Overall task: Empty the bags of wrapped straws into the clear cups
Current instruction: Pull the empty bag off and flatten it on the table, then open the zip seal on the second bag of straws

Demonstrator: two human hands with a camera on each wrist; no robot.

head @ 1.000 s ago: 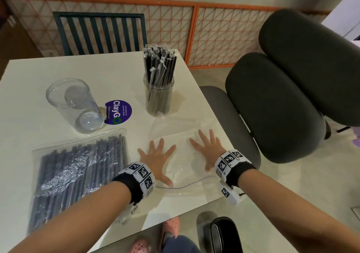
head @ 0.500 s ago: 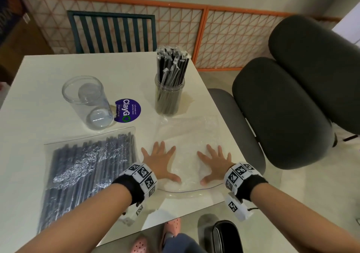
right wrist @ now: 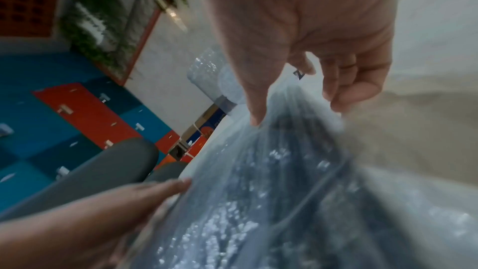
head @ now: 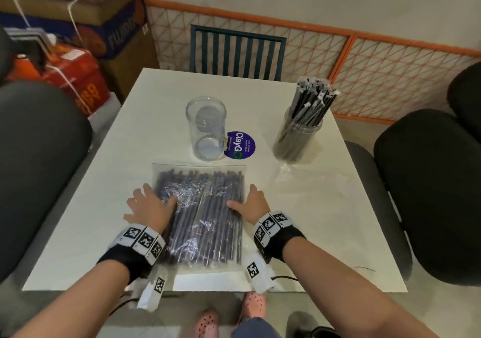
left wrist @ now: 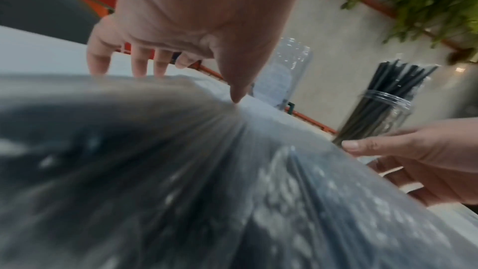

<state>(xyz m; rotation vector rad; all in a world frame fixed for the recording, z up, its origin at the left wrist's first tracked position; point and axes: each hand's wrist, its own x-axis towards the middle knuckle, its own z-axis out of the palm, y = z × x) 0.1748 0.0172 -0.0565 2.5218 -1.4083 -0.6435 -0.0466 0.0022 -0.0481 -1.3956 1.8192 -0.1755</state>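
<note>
On the white table (head: 109,207), both hands had left the flattened empty bag they pressed half a second earlier and now sat on the full bag of wrapped straws (head: 205,220), which lay flat near the front edge, directly before the person. The left hand (head: 149,209) rested at the bag's left edge with fingers spread and the thumb on the plastic; the right hand (head: 253,203) held the right edge, thumb on top and fingers curled down along the side. Whether those fingers reached under the bag could not be told. The head view had swung left, so cardboard boxes (head: 78,33) came into sight. Beyond the bag stood the empty clear cup (head: 205,128) beside a purple sticker (head: 239,145), and farther right the filled cup of straws (head: 299,132). The emptied bag (head: 307,179) showed only as a faint sheen near the filled cup, its outline hard to trace. Both wrist views were blurred, the bag filling their lower halves.
</note>
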